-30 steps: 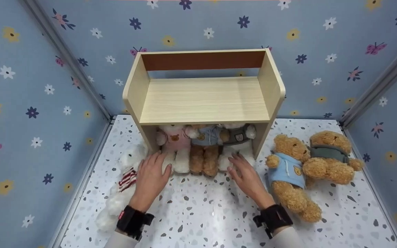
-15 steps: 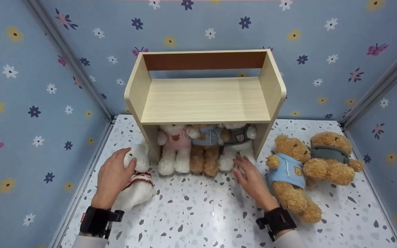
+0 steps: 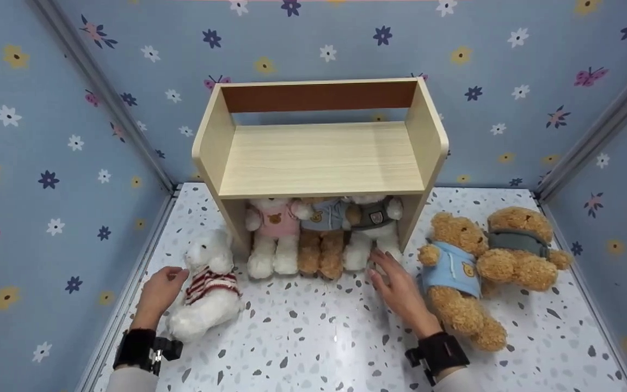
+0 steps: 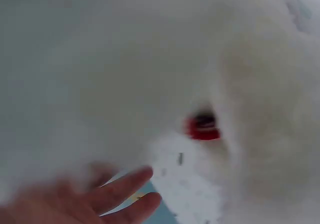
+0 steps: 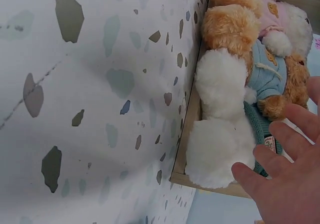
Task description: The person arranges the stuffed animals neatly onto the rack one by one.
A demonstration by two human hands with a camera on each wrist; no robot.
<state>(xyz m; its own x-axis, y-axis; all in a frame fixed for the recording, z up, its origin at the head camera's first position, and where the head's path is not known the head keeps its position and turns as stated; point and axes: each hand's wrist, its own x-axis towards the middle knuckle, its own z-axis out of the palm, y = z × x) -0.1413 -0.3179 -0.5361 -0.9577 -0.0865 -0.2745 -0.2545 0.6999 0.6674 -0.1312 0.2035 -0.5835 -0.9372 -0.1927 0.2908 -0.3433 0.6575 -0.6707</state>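
My left hand (image 3: 159, 290) is just left of a white teddy bear (image 3: 204, 318) in a red-and-white striped sweater. Its fingers look loosely bent, and whether they touch the fur cannot be told. White fur (image 4: 270, 99) fills most of the left wrist view. My right hand (image 3: 402, 292), fingers spread, is near the feet of a white bear in a grey vest (image 3: 373, 215). That bear sits in the lower compartment of a small wooden shelf (image 3: 319, 158). Beside it sit a brown bear in a blue hoodie (image 3: 321, 239) and a white bear in pink (image 3: 274, 223); the board hides their heads.
On the right, a brown bear in a light blue hoodie (image 3: 450, 269) lies against another brown bear in a green top (image 3: 520, 243). Flowered blue panels (image 3: 509, 98) close in the speckled white floor (image 3: 313, 343) at the back and sides.
My left hand has moved left, from the pink-clad bear's feet to the striped bear's outer side. The striped bear has shifted and turned on the floor. My right hand has moved only slightly.
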